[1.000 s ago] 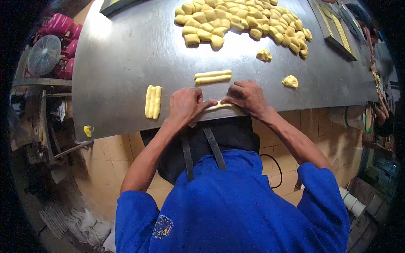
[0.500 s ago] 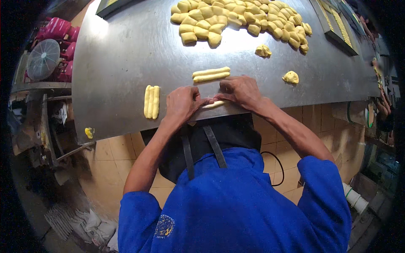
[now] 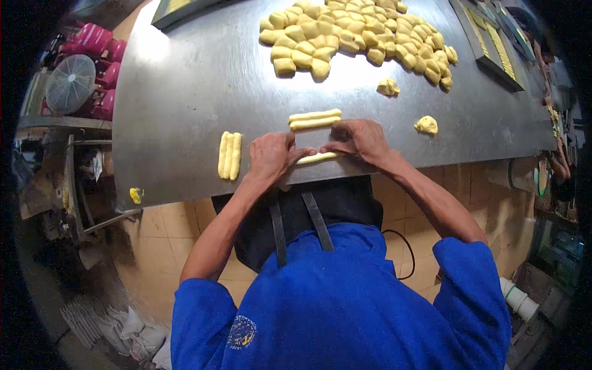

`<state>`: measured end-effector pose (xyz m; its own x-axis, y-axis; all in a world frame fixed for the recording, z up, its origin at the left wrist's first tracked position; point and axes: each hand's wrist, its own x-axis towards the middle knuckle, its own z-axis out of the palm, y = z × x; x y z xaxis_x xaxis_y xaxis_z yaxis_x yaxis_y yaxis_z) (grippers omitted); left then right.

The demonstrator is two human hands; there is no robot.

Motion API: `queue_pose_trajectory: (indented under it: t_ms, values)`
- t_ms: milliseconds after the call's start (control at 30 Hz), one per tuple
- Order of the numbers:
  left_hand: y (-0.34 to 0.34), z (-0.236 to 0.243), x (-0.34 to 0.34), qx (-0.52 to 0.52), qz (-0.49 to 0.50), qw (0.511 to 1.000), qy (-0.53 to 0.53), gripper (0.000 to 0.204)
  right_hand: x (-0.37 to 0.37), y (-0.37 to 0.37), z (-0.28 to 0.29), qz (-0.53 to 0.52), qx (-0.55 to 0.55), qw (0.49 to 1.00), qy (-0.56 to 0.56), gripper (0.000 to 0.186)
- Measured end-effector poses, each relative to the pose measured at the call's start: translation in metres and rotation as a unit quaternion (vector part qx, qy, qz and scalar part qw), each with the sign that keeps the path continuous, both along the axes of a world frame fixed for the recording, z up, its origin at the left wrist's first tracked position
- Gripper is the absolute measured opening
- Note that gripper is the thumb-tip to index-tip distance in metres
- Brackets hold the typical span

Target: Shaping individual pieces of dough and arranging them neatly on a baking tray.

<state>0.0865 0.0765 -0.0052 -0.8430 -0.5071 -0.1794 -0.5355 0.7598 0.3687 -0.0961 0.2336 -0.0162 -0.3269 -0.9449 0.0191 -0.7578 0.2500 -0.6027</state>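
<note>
At the near edge of the metal table (image 3: 179, 114), both hands are on a thin pale-yellow dough strip (image 3: 319, 158) that lies crosswise. My left hand (image 3: 270, 155) is closed at its left end, fingers curled and thumb stretched along the strip. My right hand (image 3: 361, 143) is closed at the right part, its thumb tip nearly meeting the left one. The curled fingers partly hide the dough's far edge. Just beyond the hands lies a pair of dough strips (image 3: 315, 119) side by side. Left of my left hand, three more dough strips (image 3: 230, 155) stand lengthwise together.
A large cluster of dough pieces (image 3: 302, 46) covers the table's far middle. Two loose dough lumps (image 3: 425, 125) sit to the right. Trays (image 3: 493, 52) with dough strips stand far right, and another tray (image 3: 176, 11) far left. A yellow scrap (image 3: 136, 195) lies near the left corner.
The view has shifted slightly, so the table items appear a little lower and further right. More of the strip shows under my thumbs. Both hands stay on it.
</note>
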Motion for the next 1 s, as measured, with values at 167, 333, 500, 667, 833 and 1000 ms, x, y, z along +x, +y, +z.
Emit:
queue_pose_trajectory:
  t_ms: [167,333,500,667,833,1000]
  values:
    - [-0.004,0.005,-0.001,0.050,0.015,0.998,-0.032,0.063,-0.005,-0.003,-0.003,0.012,0.047,0.999,0.003,0.054]
    - [-0.003,0.002,-0.005,-0.025,0.006,0.999,-0.044,0.061,-0.003,-0.008,-0.002,0.014,0.037,0.998,0.041,0.051]
    - [-0.007,0.008,0.004,0.092,0.044,0.995,-0.010,0.062,-0.003,-0.001,0.006,-0.017,0.062,0.996,-0.069,0.047]
    - [0.002,-0.008,0.015,-0.026,0.010,0.992,0.127,0.052,0.008,0.005,0.007,-0.011,-0.033,0.999,0.021,0.040]
    - [-0.004,-0.001,0.029,0.141,0.025,0.974,0.173,0.032,0.002,0.012,0.016,-0.005,0.069,0.992,-0.105,0.031]
    - [0.014,-0.002,0.044,0.085,-0.070,0.955,0.276,0.031,0.035,0.034,0.006,0.052,-0.047,0.997,0.022,0.032]
